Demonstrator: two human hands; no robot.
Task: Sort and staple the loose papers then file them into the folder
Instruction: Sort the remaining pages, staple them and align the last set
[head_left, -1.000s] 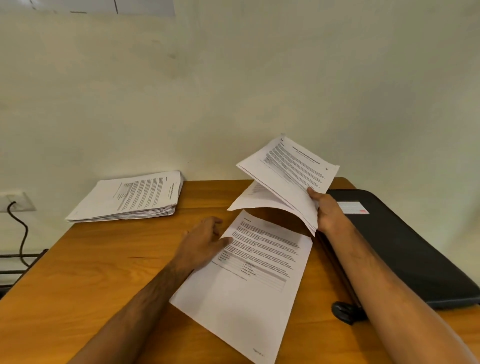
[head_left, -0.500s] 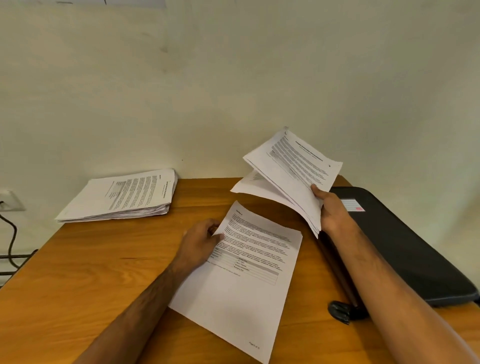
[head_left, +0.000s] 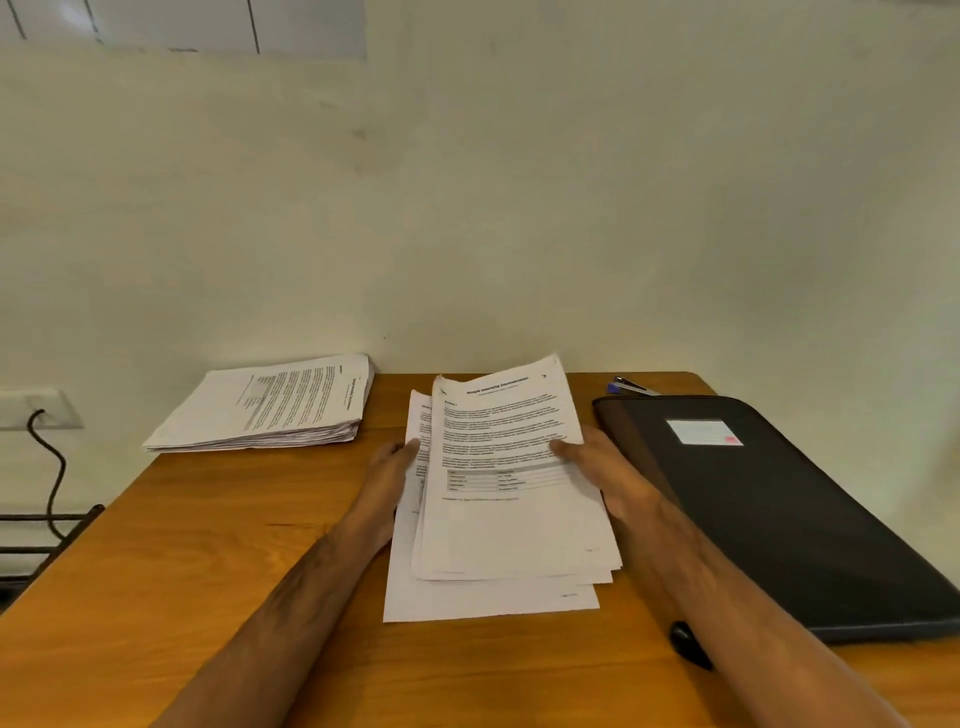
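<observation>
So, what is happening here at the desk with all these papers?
A person is sorting papers at a wooden table. The left hand and the right hand hold a small bundle of printed sheets by its sides, over a single sheet lying flat. A thicker stack sits at the far left. The black folder lies closed on the right, with a stapler behind it.

Both hands forward — left hand (head_left: 387, 470), right hand (head_left: 597, 462) — thumbs turned inward.
</observation>
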